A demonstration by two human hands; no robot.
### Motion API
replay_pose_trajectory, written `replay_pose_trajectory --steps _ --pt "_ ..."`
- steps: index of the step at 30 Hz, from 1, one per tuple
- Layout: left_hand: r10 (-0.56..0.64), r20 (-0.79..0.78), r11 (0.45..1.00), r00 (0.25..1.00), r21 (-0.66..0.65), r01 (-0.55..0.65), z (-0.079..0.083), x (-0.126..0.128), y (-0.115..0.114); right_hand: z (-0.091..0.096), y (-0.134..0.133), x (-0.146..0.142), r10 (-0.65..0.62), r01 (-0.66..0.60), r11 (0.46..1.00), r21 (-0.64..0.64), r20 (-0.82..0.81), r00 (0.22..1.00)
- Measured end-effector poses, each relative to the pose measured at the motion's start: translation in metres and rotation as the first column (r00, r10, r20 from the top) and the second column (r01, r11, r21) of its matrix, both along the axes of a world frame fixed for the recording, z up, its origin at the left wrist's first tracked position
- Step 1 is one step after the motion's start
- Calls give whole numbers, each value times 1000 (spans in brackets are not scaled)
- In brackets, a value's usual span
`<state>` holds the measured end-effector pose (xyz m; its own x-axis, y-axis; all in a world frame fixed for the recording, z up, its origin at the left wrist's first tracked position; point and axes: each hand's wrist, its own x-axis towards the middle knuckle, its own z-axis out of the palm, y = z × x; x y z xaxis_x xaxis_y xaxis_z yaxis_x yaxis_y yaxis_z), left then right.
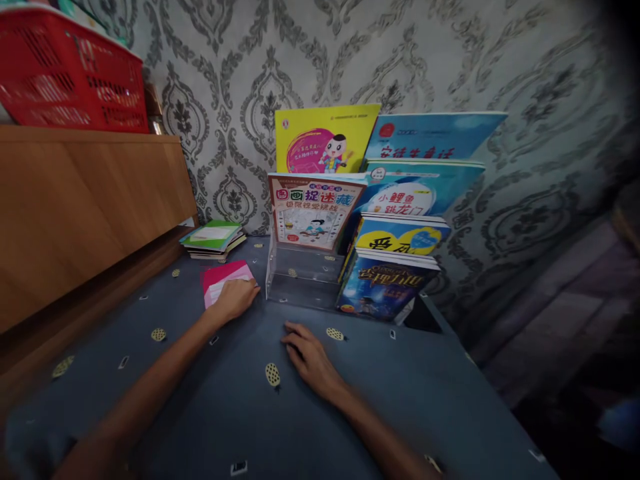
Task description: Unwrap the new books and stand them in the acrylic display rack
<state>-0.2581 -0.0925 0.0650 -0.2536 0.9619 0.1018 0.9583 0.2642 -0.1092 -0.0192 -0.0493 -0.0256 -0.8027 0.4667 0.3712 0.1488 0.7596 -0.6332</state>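
Note:
My left hand [236, 298] is at a thin pink book [220, 277] that lies on the dark blue tablecloth [210, 400]. Its fingers are closed on the right edge of that book, and part of the cover is hidden beneath them. To the right, my right hand [311, 357] rests over the cloth with fingers apart and holds nothing. Just beyond both hands stands a clear tiered book rack [303, 273]. A brown-bordered picture book [320, 213] leans upright in its left side, in front of a yellow book [325, 137].
On the rack's right side stand a dark blue book [383, 290], a yellow-and-blue book [400, 237], a teal book [425, 187] and a blue book [435, 133]. A stack of books [213, 239] sits back left. A wooden cabinet [95, 207] bears a red basket [75, 73].

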Motion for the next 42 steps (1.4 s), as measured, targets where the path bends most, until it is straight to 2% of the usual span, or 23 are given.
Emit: replay_pose_trajectory --steps 6,13,20,23,27,31,34,42 --pt "-89 6 995 996 -32 89 -7 13 -15 6 -3 0 -11 11 1000 -8 12 1000" --pt "-208 -54 976 977 -72 204 -23 32 -33 7 -1 0 -39 33 997 -74 -79 996" --pt "-296 -68 950 953 -128 286 -24 74 -48 2 11 -1 -165 123 972 -200 -208 964" --pt "-311 -62 942 948 -151 300 -23 94 -53 1 14 2 -189 122 952 -280 -229 955" --pt "-378 -55 915 924 -172 365 -23 118 -59 0 17 12 -188 123 952 -279 -220 957" --pt "-450 -15 875 893 -209 437 -21 145 -64 3 23 33 -186 149 969 -198 -181 966" --pt "-526 9 820 851 -260 509 -19 169 -70 6 28 54 -171 148 977 -156 -143 975" --pt "-739 1 652 673 -248 717 -27 220 -81 9 34 98 -191 187 981 -46 -134 972"
